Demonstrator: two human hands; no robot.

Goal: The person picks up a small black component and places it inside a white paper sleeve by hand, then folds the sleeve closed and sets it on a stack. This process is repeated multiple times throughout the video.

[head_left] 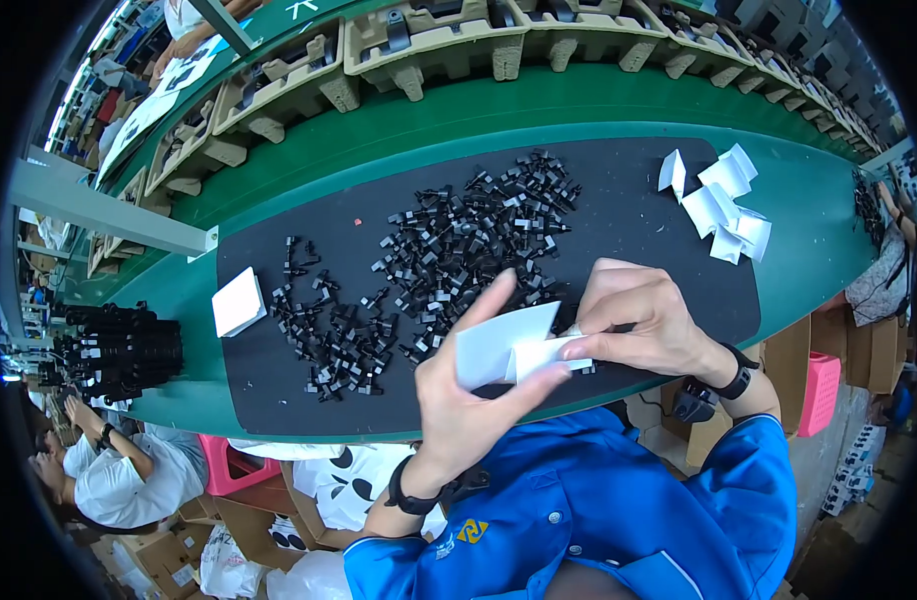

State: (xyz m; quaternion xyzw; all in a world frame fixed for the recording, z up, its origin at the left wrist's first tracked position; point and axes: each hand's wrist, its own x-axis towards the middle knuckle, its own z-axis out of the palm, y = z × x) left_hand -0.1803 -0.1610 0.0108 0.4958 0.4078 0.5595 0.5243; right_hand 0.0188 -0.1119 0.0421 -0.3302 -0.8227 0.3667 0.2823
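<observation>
Head view: on my feed the left hand [449, 388] holds a folded white card [491, 346], curled around its left side; right hand [641, 310] pinches the card's right end, thumb against fingers. I have the card held above the near part of the black mat [654, 215], just on the near side of a big heap of small black parts [484, 235]. Smaller cluster of them [344, 345] to its left; white card stack [239, 303] at the mat's left edge. I also see folded white pieces [714, 208] lying far right, fibre trays [439, 52] along the back
</observation>
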